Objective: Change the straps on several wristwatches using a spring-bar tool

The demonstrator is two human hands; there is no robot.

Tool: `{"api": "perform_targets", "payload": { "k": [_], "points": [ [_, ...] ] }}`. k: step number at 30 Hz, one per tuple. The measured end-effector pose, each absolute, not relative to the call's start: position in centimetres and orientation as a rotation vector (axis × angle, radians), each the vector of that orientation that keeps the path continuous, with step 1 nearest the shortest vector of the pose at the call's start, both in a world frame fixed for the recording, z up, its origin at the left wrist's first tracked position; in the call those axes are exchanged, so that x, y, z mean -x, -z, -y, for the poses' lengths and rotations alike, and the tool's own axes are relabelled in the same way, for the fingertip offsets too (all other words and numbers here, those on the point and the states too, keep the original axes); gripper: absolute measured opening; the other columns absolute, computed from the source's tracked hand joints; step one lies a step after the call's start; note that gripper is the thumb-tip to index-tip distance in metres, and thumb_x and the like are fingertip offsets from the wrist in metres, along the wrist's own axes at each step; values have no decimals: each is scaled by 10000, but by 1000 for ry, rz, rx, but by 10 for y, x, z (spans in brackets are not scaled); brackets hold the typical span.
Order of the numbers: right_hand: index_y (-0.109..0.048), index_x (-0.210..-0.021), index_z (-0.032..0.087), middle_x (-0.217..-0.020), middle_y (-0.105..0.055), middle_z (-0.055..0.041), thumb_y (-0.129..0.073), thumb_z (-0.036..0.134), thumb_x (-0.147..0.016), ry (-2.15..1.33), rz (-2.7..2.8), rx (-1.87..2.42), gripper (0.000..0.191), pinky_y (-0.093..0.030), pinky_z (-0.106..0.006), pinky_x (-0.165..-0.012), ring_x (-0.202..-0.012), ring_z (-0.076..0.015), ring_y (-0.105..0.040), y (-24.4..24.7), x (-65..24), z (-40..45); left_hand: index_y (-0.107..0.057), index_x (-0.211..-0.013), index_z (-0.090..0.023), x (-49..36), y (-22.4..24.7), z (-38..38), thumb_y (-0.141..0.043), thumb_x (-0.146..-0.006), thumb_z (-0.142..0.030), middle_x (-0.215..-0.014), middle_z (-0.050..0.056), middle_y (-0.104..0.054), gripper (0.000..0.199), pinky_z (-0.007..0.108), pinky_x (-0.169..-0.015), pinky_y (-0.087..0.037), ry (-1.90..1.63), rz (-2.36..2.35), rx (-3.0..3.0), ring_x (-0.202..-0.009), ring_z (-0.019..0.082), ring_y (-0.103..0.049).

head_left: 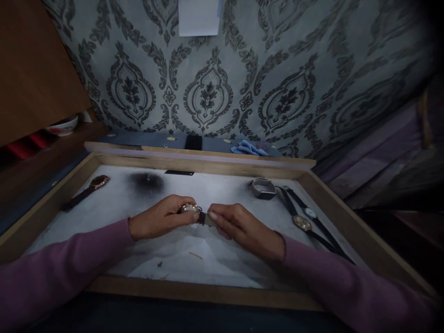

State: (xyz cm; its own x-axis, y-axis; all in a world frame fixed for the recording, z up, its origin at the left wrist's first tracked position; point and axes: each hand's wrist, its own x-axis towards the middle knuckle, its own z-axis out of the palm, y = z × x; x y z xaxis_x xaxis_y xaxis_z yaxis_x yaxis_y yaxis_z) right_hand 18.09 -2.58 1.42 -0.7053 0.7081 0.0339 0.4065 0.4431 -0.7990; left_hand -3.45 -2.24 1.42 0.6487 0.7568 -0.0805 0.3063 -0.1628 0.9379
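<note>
Near the middle of a shallow wooden tray, my left hand (163, 217) grips a gold-rimmed wristwatch (189, 208) between thumb and fingers. From the watch a dark strap piece (202, 218) reaches toward my right hand (239, 226). The right fingers pinch the strap's end, where a paler piece shows; I cannot make out whether that is strap or a cloth. At the tray's left lies a watch with a brown strap (99, 181). On the right are a silver metal-band watch (263, 188), a gold-faced watch (302, 223) and a small white-faced watch (310, 212).
The tray's wooden rim (201, 287) runs around the white surface (229, 270). A flat black strip (179, 173) lies near its back edge. Beyond the rim are a blue cloth (249, 148) and a dark object (193, 142). A bowl (63, 126) stands on a shelf at left.
</note>
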Motion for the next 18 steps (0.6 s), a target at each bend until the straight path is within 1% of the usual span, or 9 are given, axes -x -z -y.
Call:
{"api": "perform_targets", "payload": {
  "k": [2, 4, 8, 13, 16, 18],
  "points": [
    [-383, -663, 200, -556, -396, 48, -307, 520, -983, -1134, 2313, 923, 459, -316, -220, -509, -487, -86, -367, -12, -180, 26, -523, -748, -147, 35, -16, 24, -486, -886, -362, -637, -54, -356, 259, 230, -525, -261, -511, -885, -1799, -582, 93, -322],
    [-368, -678, 203, -559, -385, 51, -297, 460, -996, -1088, 2343, 896, 415, -311, -223, -514, -483, -86, -362, -11, -180, 27, -522, -744, -148, 35, -19, 27, -480, -888, -370, -629, -55, -352, 267, 230, -521, -263, -508, -893, -1821, -574, 92, -322],
    [-371, -724, 206, -577, -355, 50, -283, 342, -1001, -858, 2488, 850, 320, -290, -236, -525, -482, -92, -361, -10, -182, 28, -532, -739, -145, 35, -23, 29, -475, -883, -345, -625, -52, -364, 253, 232, -521, -269, -497, -846, -1795, -568, 90, -329],
    [-374, -740, 206, -576, -359, 45, -296, 268, -981, -637, 2576, 825, 261, -258, -246, -513, -469, -91, -332, -8, -185, 29, -527, -729, -148, 34, -24, 30, -492, -863, -337, -612, -55, -373, 235, 231, -508, -260, -463, -820, -1688, -550, 86, -316],
    [-378, -730, 205, -579, -357, 43, -306, 260, -973, -637, 2573, 854, 259, -265, -248, -515, -473, -91, -329, -8, -185, 30, -520, -732, -153, 33, -22, 30, -487, -868, -344, -600, -64, -353, 237, 224, -497, -254, -450, -837, -1673, -535, 83, -297],
    [-373, -713, 205, -579, -361, 44, -306, 285, -983, -755, 2528, 870, 289, -284, -242, -517, -480, -90, -343, -8, -183, 30, -506, -719, -158, 33, -21, 29, -483, -875, -339, -607, -63, -345, 240, 222, -503, -261, -463, -853, -1737, -545, 84, -308]
  ]
}}
